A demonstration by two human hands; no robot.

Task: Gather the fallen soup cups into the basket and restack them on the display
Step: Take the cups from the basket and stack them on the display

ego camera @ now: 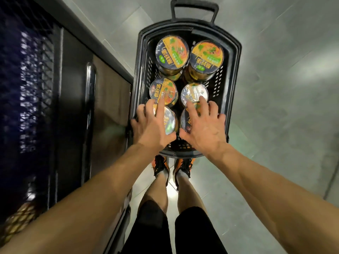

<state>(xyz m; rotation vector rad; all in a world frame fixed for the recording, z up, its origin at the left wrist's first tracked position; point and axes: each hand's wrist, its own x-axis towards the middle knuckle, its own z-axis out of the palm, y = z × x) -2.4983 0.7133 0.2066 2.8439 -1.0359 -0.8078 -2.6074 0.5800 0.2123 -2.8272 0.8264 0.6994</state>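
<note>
A black plastic basket (235, 74) stands on the floor in front of me, holding several soup cups with orange and dark lids. Two taller stacks sit at its far end, one on the left (172, 50) and one on the right (206, 55). Two more cups sit mid-basket, a left one (163, 90) and a right one (194, 92). My left hand (150, 125) spreads over the near-left cup (170, 121) and grips its lid from above. My right hand (203, 125) grips the near-right cup (185, 121) the same way. Both near cups are mostly hidden under my hands.
A dark display unit (73, 99) with a mesh panel runs along the left, close to the basket's side. The basket's pull handle (194, 8) sticks out at the far end. My feet in orange shoes (161, 166) stand just behind the basket. Grey tiled floor (284, 107) lies to the right.
</note>
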